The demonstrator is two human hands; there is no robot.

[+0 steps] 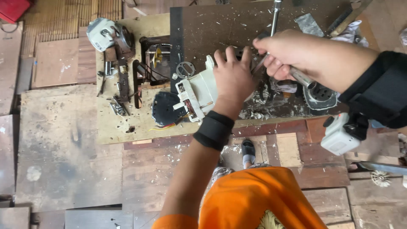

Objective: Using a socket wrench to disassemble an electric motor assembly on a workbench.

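My left hand point(232, 78) presses down on a white electric motor housing point(199, 91) lying on a scuffed wooden board point(123, 123). Copper windings and coloured wires show at the motor's left end, beside a black round cap point(164, 108). My right hand point(282, 53) is wrapped around a metal rod-like tool point(275, 12) whose handle end sticks out below the fist point(303, 78). The tool's tip is hidden between my hands at the motor's right end. Both wrists wear black bands.
On the board lie a grey round cover point(101, 34), a dark open frame with wires point(152, 59), a small perforated disc point(185, 70) and loose screws and brackets point(118, 106). A round grey part point(321, 95) sits at right. Wooden planks cover the floor; my foot point(248, 150) shows below.
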